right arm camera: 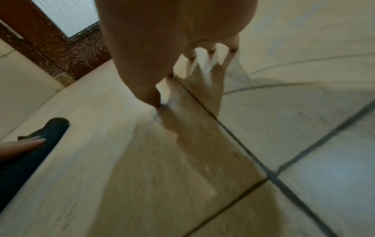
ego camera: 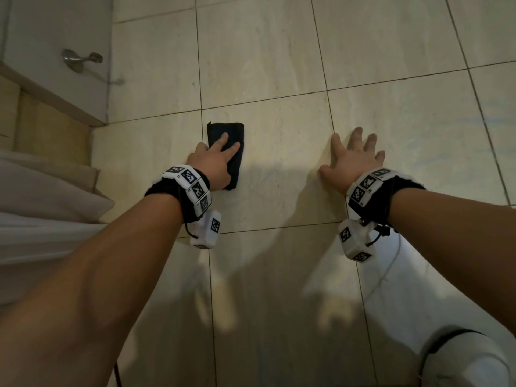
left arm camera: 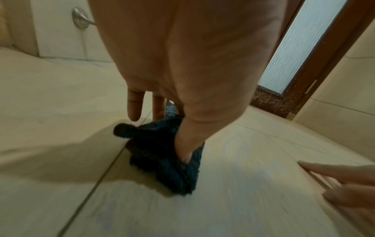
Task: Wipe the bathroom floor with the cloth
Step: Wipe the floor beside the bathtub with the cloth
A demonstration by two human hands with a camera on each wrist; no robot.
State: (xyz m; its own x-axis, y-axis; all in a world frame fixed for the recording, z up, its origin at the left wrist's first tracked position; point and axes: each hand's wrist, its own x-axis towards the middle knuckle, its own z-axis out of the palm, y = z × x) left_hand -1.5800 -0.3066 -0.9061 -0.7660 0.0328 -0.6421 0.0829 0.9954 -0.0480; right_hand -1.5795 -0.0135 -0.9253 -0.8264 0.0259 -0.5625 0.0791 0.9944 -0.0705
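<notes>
Pale bathroom floor tiles (ego camera: 279, 51) fill the view, dark grout lines crossing them. Left hand (ego camera: 215, 160) flat on the folded dark cloth (ego camera: 226, 129), two fingers (ego camera: 223, 139) stretched straight along it, thumb (left arm camera: 186, 144) dug into the pile, pressing rather than gripping. Looks like mid-wipe. Right hand (ego camera: 351, 157) splayed on bare tile, holding nothing, bracing the body. Next stroke needs steady downward pressure, sliding the cloth across the neighbouring tile.
</notes>
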